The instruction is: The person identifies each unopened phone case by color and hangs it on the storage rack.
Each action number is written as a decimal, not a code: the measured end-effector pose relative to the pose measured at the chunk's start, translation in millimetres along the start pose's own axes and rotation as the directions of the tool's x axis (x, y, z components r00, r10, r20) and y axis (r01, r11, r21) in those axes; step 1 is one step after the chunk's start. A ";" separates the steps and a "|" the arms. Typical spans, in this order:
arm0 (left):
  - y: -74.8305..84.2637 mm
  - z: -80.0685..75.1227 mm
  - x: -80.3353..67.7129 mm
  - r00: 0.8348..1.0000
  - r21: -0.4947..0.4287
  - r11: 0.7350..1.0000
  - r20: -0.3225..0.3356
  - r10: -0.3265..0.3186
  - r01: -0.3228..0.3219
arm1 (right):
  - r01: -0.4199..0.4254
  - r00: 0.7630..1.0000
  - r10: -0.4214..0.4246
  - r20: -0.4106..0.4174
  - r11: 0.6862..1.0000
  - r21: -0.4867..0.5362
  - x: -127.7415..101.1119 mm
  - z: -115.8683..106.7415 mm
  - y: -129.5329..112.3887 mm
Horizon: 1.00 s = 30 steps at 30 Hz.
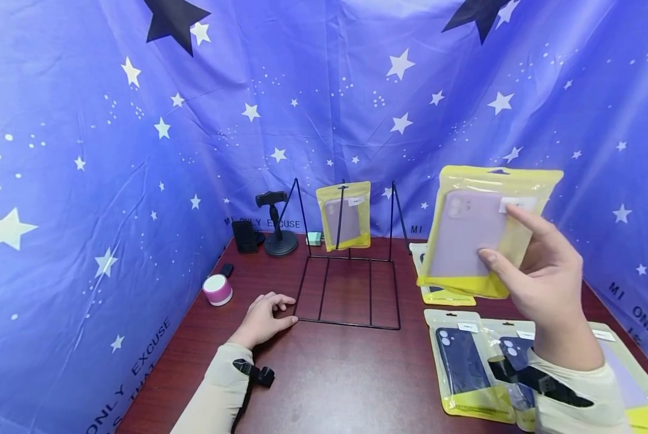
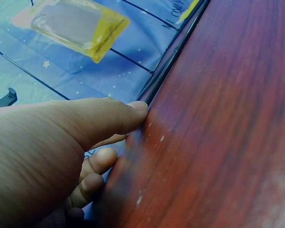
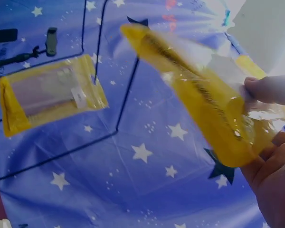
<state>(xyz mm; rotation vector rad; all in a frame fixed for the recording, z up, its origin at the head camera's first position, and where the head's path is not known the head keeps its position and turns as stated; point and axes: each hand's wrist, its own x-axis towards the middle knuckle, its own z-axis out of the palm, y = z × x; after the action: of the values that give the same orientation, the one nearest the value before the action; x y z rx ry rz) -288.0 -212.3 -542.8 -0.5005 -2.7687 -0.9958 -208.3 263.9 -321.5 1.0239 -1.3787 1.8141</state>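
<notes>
My right hand [image 1: 551,265] holds up a yellow-edged clear pouch [image 1: 467,235] by its right side, thumb on the front; a pale purple phone case shows inside. In the right wrist view that pouch [image 3: 194,95] appears tilted and partly blurred. On the table stands a black wire rack [image 1: 345,325]. A similar pouch [image 1: 356,217] with a purple case hangs on its middle hook. By the rack's front left corner rests my left hand [image 1: 264,319], its thumb [image 2: 128,111] touching the wire and the other fingers loosely bent.
Several more pouches, one with a dark phone case [image 1: 462,361], lie on the right of the table. At the back left are a black phone stand [image 1: 280,241] and a black block [image 1: 245,236]. A pink-and-white round jar [image 1: 217,290] sits near the left edge.
</notes>
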 end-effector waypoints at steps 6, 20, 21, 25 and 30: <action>-0.9 0.5 -0.7 1.000 -0.001 1.000 -0.009 0.006 -0.006 | -0.037 0.996 0.042 0.079 0.997 -0.062 -7.4 15.4 5.3; 2.8 -2.1 0.6 1.000 -0.002 1.000 0.007 -0.015 0.015 | -0.076 0.965 0.142 0.221 0.956 -0.282 -25.8 41.4 23.4; 2.9 -2.2 0.3 1.000 0.001 1.000 0.009 -0.016 0.016 | -0.075 0.961 0.147 0.236 0.954 -0.289 -27.2 43.8 24.4; 2.1 -1.5 -0.1 1.000 0.007 1.000 0.005 -0.014 0.014 | -0.086 0.942 0.169 0.291 0.957 -0.279 -31.4 55.1 26.6; 1.8 -1.5 -0.9 1.000 0.002 1.000 -0.006 -0.009 0.009 | -0.150 0.917 0.243 0.315 0.945 -0.292 -37.3 69.2 27.6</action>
<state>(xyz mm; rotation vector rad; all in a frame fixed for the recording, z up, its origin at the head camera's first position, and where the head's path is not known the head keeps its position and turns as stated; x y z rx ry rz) -286.4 -212.2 -540.8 -0.4849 -2.7692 -0.9941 -198.8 189.0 -356.6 1.1313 -1.9443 1.5767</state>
